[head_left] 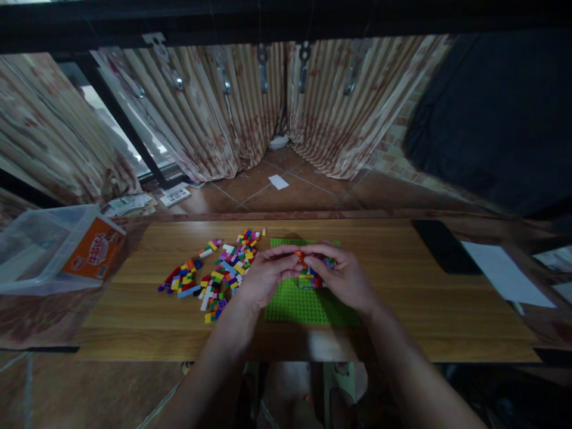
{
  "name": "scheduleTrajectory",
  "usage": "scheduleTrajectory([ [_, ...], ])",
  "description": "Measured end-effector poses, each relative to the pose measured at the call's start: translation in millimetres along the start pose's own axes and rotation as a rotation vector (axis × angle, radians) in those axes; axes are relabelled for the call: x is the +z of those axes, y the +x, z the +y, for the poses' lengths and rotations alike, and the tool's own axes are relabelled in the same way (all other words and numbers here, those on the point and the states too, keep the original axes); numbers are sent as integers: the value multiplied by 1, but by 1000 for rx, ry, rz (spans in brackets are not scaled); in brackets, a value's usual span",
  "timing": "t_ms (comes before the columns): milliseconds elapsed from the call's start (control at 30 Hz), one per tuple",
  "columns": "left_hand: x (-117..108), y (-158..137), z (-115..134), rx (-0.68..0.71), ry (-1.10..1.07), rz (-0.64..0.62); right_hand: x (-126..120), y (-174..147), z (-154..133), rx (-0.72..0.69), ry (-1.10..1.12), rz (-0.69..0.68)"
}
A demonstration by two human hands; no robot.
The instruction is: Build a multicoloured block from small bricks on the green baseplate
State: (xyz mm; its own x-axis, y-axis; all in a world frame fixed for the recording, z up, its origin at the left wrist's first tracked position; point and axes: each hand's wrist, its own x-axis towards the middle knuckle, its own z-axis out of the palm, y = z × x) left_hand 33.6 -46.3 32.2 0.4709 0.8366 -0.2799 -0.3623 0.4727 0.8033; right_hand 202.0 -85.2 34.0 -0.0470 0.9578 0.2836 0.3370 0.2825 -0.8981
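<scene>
Both my hands meet above a green baseplate (295, 307) on the wooden table. Between the fingertips of my left hand (268, 271) and my right hand (337, 271) is a small orange toy brick (300, 257), pinched from both sides. Just below it, a structure of mixed coloured bricks (308, 280) stands on the baseplate, partly covered by my right hand. To the left of my left hand lies a loose pile of toy bricks (230, 268) in many colours.
A clear plastic bin (40, 250) with an orange label stands beyond the table's left end. On the right lie a black flat object (444, 245) and a white paper sheet (507, 274). The wooden table (147, 316) runs under everything; striped curtains (214, 119) hang behind.
</scene>
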Motion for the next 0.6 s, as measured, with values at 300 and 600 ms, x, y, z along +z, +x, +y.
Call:
scheduleTrajectory([
  [300,0,-3,4,-29,40,-41,3,0,-1,43,68,-44],
  [600,-2,-1,2,-29,-146,-9,6,-2,-4,93,87,67],
])
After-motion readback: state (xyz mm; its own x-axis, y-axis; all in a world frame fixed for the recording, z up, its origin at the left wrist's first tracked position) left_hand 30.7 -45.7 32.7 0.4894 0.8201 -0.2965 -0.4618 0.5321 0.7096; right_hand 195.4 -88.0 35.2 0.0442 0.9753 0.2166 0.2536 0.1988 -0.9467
